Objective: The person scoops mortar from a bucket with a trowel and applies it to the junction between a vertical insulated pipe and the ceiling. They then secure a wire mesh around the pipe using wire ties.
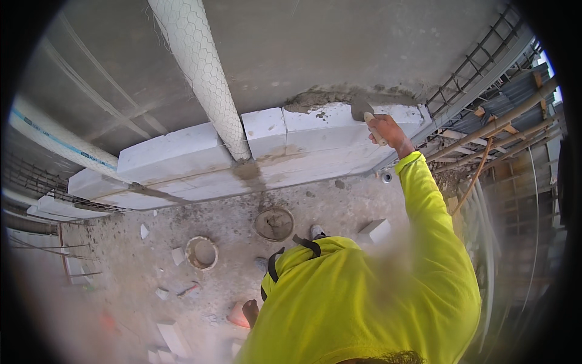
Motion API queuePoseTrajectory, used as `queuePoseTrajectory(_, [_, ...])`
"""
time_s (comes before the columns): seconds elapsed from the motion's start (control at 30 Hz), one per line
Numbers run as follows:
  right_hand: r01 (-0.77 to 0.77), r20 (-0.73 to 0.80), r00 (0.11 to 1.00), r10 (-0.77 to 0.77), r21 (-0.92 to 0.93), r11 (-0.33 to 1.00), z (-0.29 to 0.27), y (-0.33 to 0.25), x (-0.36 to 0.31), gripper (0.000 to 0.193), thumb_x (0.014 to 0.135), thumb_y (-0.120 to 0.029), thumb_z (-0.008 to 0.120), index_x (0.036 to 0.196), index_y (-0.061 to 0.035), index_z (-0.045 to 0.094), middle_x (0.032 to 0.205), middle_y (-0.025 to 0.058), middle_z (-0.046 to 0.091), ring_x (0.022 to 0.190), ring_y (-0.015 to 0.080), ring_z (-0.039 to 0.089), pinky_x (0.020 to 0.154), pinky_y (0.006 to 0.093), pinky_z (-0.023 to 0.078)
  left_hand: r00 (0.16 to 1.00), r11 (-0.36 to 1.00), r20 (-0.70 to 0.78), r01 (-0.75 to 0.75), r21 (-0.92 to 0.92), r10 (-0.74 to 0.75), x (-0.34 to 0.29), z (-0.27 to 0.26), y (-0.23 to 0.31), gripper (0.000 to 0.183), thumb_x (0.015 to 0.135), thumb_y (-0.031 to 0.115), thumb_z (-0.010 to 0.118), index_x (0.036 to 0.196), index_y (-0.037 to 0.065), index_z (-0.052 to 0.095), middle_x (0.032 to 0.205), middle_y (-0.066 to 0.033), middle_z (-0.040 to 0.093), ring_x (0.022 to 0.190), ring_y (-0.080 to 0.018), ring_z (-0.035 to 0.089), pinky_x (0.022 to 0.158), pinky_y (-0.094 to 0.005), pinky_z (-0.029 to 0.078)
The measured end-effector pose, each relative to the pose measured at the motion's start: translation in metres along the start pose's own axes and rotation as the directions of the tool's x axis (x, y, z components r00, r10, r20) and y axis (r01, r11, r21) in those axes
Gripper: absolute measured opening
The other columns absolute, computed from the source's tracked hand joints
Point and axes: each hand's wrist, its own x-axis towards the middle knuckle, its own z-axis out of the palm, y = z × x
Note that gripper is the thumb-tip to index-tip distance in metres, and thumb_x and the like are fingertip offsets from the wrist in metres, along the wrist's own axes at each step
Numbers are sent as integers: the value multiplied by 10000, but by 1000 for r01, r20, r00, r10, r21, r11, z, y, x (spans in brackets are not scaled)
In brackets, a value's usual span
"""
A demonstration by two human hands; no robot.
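My right hand (390,130) is closed round the pale handle of a trowel (361,108), at the right end of a low white block wall (327,124). The trowel's grey blade lies over the top edge of the blocks. Wet grey mortar (327,98) is spread along the back of that edge, against the grey wall, with small spatters on the white face. What looks like my left hand (250,311) hangs low at my left side, beside an orange rounded thing (237,315). Its fingers are too dark and small to make out.
Two buckets stand on the floor, one with grey mortar (274,224), the other pale-rimmed (202,253). A loose white block (374,230) and a red-handled tool (188,289) lie nearby. A mesh-wrapped pipe (203,70) rises through the blocks. Rebar (476,60) and wooden poles (497,124) stand right.
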Motion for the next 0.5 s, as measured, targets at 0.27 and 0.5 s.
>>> queuePoseTrajectory(0.27, [196, -185, 962, -203, -53, 979, 147, -25, 20, 288, 793, -144, 696, 949, 94, 652, 736, 137, 642, 705, 268, 644, 611, 389, 524, 1000, 1000, 28, -2, -10, 2, 19, -26, -29, 257, 817, 257, 571, 770, 25, 671, 739, -201, 654, 647, -308, 602, 633, -446, 454])
queuePoseTrajectory(0.5, [126, -172, 974, -150, -142, 982, 251, -44, 20, 475, 736, -235, 698, 1031, 129, 623, 1001, 285, 674, 921, 363, 676, 781, 424, 540, 987, 991, 94, -133, -14, 134, 72, -70, -40, 261, 822, 259, 560, 734, 34, 658, 698, -193, 637, 601, -295, 580, 602, -448, 439])
